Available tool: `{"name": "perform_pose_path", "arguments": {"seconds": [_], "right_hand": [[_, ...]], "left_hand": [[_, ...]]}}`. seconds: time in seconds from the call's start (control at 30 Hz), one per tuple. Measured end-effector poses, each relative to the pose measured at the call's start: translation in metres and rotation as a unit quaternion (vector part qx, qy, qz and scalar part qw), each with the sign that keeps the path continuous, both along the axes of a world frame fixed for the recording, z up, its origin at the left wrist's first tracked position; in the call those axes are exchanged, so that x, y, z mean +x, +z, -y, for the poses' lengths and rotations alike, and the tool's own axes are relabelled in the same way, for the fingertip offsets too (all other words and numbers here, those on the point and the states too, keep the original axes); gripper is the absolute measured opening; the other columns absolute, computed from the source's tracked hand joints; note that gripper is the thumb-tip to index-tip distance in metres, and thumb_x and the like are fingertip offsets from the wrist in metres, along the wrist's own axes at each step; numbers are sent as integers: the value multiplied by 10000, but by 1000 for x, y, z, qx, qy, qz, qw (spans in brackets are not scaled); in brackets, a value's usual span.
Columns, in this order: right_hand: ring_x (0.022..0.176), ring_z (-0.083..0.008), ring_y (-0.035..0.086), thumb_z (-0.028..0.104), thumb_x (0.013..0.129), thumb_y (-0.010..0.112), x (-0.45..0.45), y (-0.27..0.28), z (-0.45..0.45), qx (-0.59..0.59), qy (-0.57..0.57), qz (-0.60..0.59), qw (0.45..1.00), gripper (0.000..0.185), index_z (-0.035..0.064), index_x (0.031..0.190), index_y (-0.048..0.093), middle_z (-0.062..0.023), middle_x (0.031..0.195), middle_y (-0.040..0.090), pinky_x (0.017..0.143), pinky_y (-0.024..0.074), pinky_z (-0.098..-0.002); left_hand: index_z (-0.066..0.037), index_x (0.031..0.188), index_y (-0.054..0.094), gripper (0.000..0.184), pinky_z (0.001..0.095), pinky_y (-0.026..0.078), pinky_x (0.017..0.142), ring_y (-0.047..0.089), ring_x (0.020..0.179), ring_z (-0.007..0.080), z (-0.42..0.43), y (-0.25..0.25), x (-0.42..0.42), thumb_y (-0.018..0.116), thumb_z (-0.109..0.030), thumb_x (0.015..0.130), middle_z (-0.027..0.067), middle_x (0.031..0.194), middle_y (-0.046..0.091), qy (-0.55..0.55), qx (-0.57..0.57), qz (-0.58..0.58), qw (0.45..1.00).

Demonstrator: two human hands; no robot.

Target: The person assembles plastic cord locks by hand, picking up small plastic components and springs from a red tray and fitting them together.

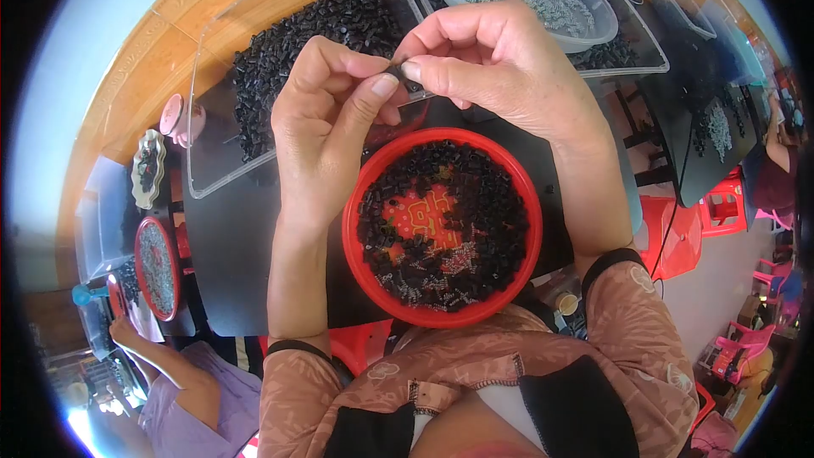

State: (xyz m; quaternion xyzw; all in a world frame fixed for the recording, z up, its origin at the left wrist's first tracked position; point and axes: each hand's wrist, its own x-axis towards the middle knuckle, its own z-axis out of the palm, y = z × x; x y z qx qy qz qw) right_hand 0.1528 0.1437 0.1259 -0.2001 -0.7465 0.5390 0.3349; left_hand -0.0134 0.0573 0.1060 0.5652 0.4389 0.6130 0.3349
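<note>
My left hand (326, 114) and my right hand (500, 64) meet above the near edge of a clear bin. Both pinch one small black piece (395, 72) between thumbs and fingertips; its shape is mostly hidden. Below them lies a round red tray (349, 242) with many black pieces (496, 203) around its rim and small silvery metal parts (458, 267) toward its near side. Part of the printed red and gold tray bottom shows. Behind my hands, a clear bin (197, 140) holds a heap of black pieces (314, 25).
A clear bowl (606, 21) of metal parts sits at the upper right. Another red-rimmed tray (170, 254), a scalloped dish (146, 171) and a pink cup (193, 121) are at left. Co-workers sit at lower left (199, 390) and far right (772, 174). Red stools (670, 237) stand right.
</note>
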Motion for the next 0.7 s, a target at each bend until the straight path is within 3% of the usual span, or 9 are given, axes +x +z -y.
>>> {"name": "perform_pose_path", "arguments": {"seconds": [0.23,0.33,0.47,0.7], "right_hand": [[618,-54,549,98,836,664,-5,-3,3,-25,1,-10,1000,162,-25,942,670,-22,769,644,561,446,-191],[603,-60,555,63,840,655,-7,-2,8,-8,-27,-6,1000,138,-32,939,666,-26,766,645,564,463,-199],[578,-104,607,72,813,655,-10,-5,7,13,-53,-5,999,142,-57,869,672,-86,733,673,540,500,-238],[567,-98,606,72,809,653,-8,-7,1,24,-35,10,999,136,-48,867,678,-82,723,674,530,490,-229]], "left_hand": [[9,906,538,52,213,473,615,563,673,78,-1,-5,3,566,52,896,59,784,627,47,43,-41,997],[18,891,557,42,219,475,608,572,665,78,-2,-9,3,569,58,887,48,748,618,114,74,-145,980],[17,878,570,45,228,480,600,578,656,84,-6,-16,3,572,62,877,45,725,613,123,76,-141,979],[4,889,576,75,238,483,600,581,645,99,-9,-18,1,579,74,862,64,715,610,124,106,-195,967]]}}
